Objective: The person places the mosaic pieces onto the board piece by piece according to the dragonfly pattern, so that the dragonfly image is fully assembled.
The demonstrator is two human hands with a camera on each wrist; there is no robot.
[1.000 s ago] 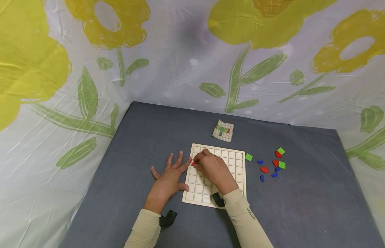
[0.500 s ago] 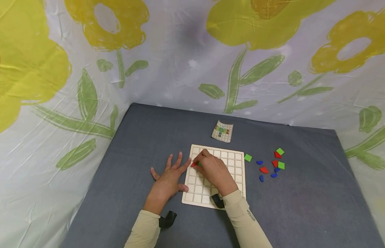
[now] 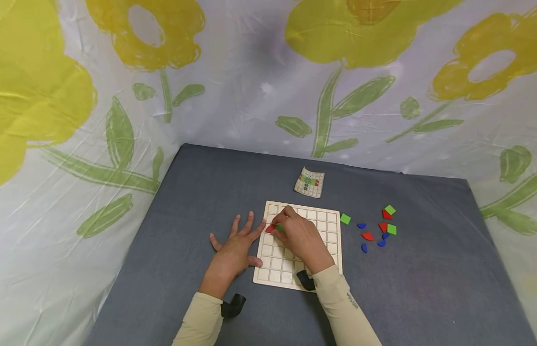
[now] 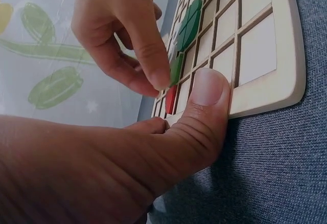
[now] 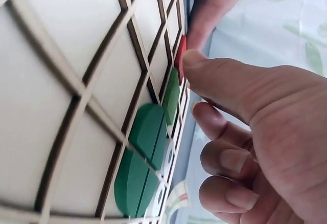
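Observation:
My left hand (image 3: 235,252) lies with fingers spread on the left edge of the wooden grid board (image 3: 274,276); in the left wrist view its thumb (image 4: 207,93) rests on the rim. Over the board's upper left, my right hand (image 3: 300,235) pinches a red piece (image 3: 270,229) low at a cell by the left edge. In the right wrist view the thumb tip meets the red piece (image 5: 180,55). Beside it sit a green piece (image 5: 172,96) and two dark green rounded pieces (image 5: 140,157). White eye pieces (image 5: 161,196) lie beyond, partly hidden.
A pattern card (image 3: 309,182) lies behind the board. To the board's right are a green square (image 3: 345,219), several blue pieces (image 3: 361,225) and several red pieces (image 3: 368,236), with more green squares (image 3: 391,229) farther right. A flowered curtain (image 3: 251,96) borders the dark table.
My right fingers have shifted very slightly up and right, so more of the red and green pieces shows. The left hand stays put. The whole view has drifted a little.

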